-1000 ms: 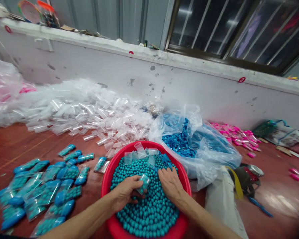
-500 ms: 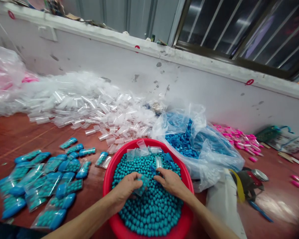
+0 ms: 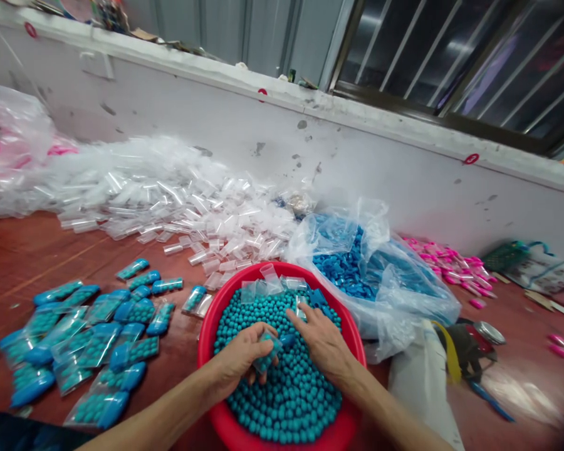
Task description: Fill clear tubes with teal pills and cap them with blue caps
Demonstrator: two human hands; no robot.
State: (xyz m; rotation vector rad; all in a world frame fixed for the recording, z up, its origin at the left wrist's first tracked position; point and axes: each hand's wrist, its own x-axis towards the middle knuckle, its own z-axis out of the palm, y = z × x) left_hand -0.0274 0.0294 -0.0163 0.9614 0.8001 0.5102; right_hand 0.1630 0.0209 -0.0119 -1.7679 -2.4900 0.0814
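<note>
Case (image 3: 267,354), bead-filled, held in my left hand (image 3: 245,352), nine o'clock in tub (image 3: 207,332); right hand (image 3: 326,341) loosely spread, three o'clock; steady grip should prevent spills.

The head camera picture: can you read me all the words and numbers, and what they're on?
"3": on the round red marker below the dark barred window.
Unreadable, too blurred: the left round red marker and the middle round red marker.
No other words or numbers readable.

Bare forearms (image 3: 178,399), dark blue clothing (image 3: 23,433)
</note>
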